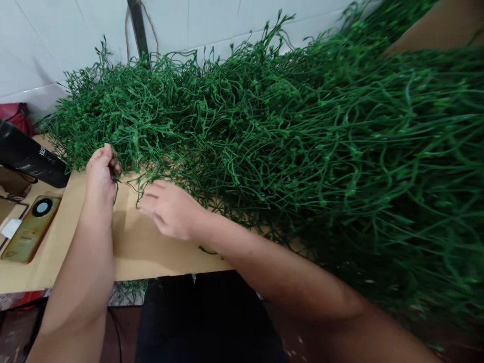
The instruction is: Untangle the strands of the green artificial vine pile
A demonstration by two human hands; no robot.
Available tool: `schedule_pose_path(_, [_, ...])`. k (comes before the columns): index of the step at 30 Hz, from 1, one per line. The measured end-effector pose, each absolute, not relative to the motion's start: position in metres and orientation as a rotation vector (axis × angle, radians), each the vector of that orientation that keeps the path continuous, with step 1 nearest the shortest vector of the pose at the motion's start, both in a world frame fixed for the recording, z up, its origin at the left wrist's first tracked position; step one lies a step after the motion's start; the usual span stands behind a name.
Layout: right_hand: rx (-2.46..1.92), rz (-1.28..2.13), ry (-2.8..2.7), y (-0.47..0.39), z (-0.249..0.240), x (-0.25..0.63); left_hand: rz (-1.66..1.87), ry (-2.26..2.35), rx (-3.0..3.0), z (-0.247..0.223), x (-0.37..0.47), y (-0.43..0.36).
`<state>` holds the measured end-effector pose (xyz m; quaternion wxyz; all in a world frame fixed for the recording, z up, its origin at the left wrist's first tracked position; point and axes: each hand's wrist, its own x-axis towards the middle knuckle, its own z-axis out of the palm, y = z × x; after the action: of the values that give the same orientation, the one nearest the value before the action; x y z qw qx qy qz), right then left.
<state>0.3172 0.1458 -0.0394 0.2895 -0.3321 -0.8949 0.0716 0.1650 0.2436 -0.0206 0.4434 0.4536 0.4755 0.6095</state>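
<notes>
A large tangled heap of thin green artificial plant stems (264, 126) with small budded tips covers the back and right of the work surface. My left hand (102, 169) is closed at the heap's front left edge, its fingers curled inward. A short length of green stem hangs below them; most of what they grip is hidden. To its right, my right hand (168, 206) is over the bare cardboard, palm down and slightly blurred, with fingers bent together. One thin green stem (137, 194) curves down to its fingertips.
Tan cardboard (151, 257) covers the tabletop. On the left lie a phone (32, 229) and a black bottle (32, 156), with a red bag (17, 116) behind. A dark post (138, 27) stands against the white tiled wall. Cardboard (442, 27) juts in at upper right.
</notes>
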Motion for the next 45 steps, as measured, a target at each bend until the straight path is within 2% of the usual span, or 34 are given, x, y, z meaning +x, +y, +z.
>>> schedule_pose_path(4, [-1.19, 0.269, -1.942, 0.16, -0.039, 0.334, 1.237, 1.112, 1.242, -0.015, 0.179, 0.23])
schedule_pose_path(7, [-1.247, 0.389, -1.701, 0.169, -0.041, 0.344, 1.078, 1.058, 1.271, -0.014, 0.191, 0.222])
schedule_pose_path(14, [-1.165, 0.614, -1.668, 0.173, -0.052, 0.335, 0.958, 1.044, 1.284, -0.019, 0.201, 0.215])
schedule_pose_path(25, [-1.031, 0.786, -1.771, 0.172, -0.047, 0.335, 1.086, 1.07, 1.266, -0.023, 0.201, 0.22])
schedule_pose_path(32, [-1.13, 0.723, -1.515, 0.179, -0.057, 0.336, 0.933, 1.016, 1.288, -0.02, 0.205, 0.213])
schedule_pose_path(35, [-1.076, 0.815, -1.58, 0.182, -0.06, 0.339, 0.899, 1.03, 1.327, -0.019, 0.207, 0.21])
schedule_pose_path(39, [-1.079, 0.754, -1.628, 0.182, -0.057, 0.339, 0.886, 1.066, 1.377, -0.019, 0.207, 0.211])
schedule_pose_path(45, [-1.047, 0.795, -1.702, 0.18, -0.051, 0.338, 1.034, 1.117, 1.379, -0.021, 0.21, 0.216])
